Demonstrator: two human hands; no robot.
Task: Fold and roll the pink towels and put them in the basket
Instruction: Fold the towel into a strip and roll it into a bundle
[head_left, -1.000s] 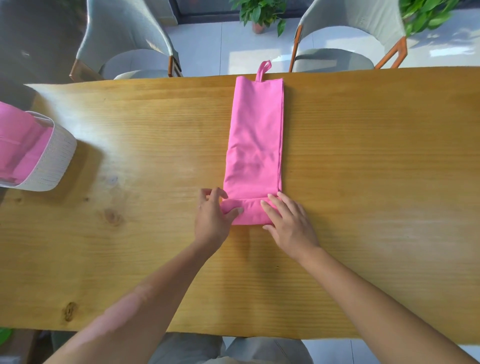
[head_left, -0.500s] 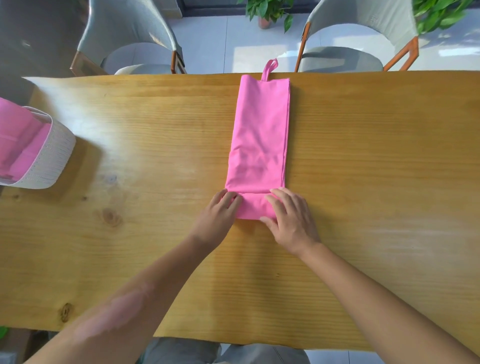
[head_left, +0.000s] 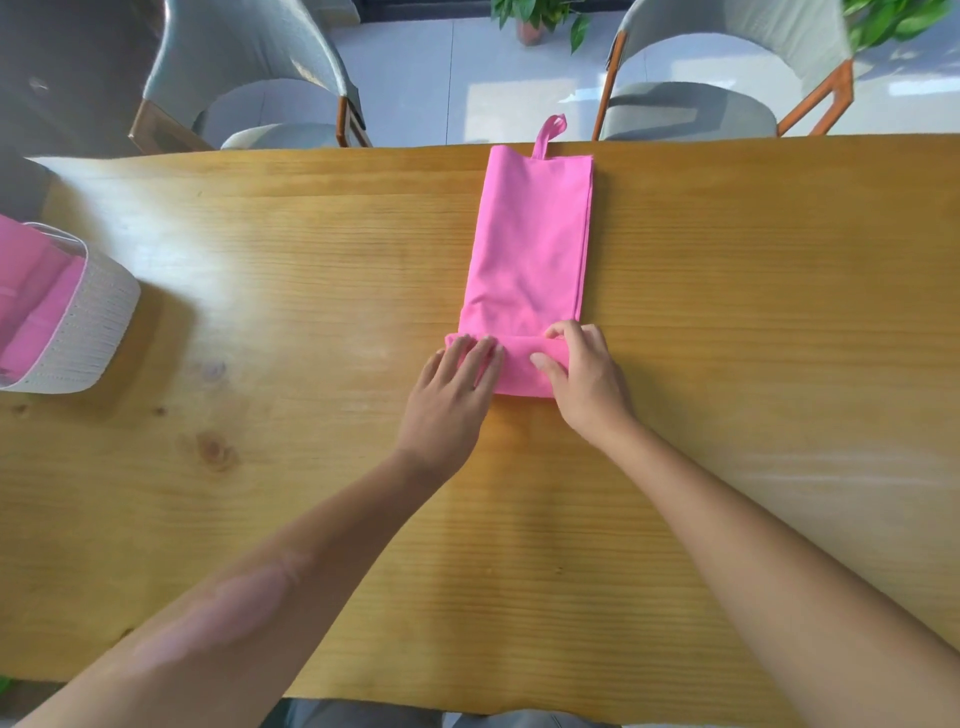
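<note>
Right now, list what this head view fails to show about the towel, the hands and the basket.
- Pink towel: how many turns its rolled near end holds, covered by the left hand and right hand.
- Right hand's fingertips: curled over the roll, hidden.
- White basket: cut by the left edge; number of towels inside is unclear.
- Towel's loop: hangs past the table's far edge.

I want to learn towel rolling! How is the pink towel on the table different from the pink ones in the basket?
The towel on the table lies stretched out long and flat, only its near end rolled, under both hands; the towels in the basket are tucked away and nobody touches them. The table towel shows a hanging loop at its far end; none is visible on the basket ones. Both are the same pink.
</note>
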